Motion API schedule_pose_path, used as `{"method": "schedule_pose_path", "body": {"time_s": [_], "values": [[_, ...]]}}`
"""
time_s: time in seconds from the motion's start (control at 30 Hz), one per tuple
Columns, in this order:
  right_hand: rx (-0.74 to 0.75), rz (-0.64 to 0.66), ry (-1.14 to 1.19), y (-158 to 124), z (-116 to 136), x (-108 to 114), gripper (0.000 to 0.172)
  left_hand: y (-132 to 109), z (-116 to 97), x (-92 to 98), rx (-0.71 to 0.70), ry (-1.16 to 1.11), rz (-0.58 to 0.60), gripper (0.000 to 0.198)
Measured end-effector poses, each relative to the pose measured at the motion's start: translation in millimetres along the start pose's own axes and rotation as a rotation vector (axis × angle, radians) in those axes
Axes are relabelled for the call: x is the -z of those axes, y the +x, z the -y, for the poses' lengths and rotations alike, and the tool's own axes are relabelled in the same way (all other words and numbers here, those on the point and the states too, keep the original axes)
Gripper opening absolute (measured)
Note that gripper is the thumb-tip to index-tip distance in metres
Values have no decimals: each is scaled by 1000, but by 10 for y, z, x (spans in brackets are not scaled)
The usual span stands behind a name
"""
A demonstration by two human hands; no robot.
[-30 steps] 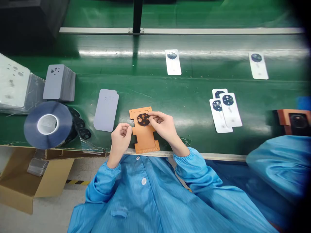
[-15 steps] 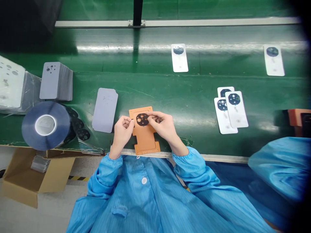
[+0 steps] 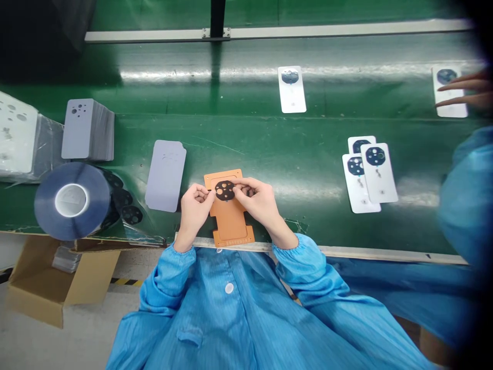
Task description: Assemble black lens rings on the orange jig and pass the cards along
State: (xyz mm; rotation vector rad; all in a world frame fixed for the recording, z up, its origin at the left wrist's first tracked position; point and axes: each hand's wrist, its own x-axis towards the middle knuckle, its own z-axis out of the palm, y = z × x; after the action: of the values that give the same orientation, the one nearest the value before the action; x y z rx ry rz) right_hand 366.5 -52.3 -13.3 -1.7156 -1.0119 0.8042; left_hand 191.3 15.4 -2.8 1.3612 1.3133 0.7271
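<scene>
An orange fixture plate lies at the front edge of the workbench, directly before me. Over its upper part is a dark, round sticker with several holes. My right hand pinches the sticker's upper right edge between thumb and forefinger. On the opposite side my left hand is closed in a pinch at the sticker's left edge, the other fingers curled in. Whether the sticker touches the plate all round cannot be made out.
Left of the plate are a pile of grey sheets, a taller grey stack and a film roll carrying dark stickers. White panels overlap on the right; another panel lies behind. A co-worker's hand touches the far right panel.
My left fingertips have moved slightly right, closer to the sticker. A co-worker's hand has come in over the far right panel. The white panels have shifted slightly right in view.
</scene>
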Motion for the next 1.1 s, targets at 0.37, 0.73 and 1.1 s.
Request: {"method": "schedule_pose_path", "body": {"time_s": [0.37, 0.73, 1.1], "values": [[109, -34, -75, 26, -10, 21, 22, 8, -39, -27, 12, 45, -14, 30], [-113, 65, -45, 98, 15, 112, 16, 9, -53, -31, 0, 70, -8, 31], [-211, 155, 182, 181, -3, 158, 23, -18, -2, -15, -63, 175, -5, 48]]}}
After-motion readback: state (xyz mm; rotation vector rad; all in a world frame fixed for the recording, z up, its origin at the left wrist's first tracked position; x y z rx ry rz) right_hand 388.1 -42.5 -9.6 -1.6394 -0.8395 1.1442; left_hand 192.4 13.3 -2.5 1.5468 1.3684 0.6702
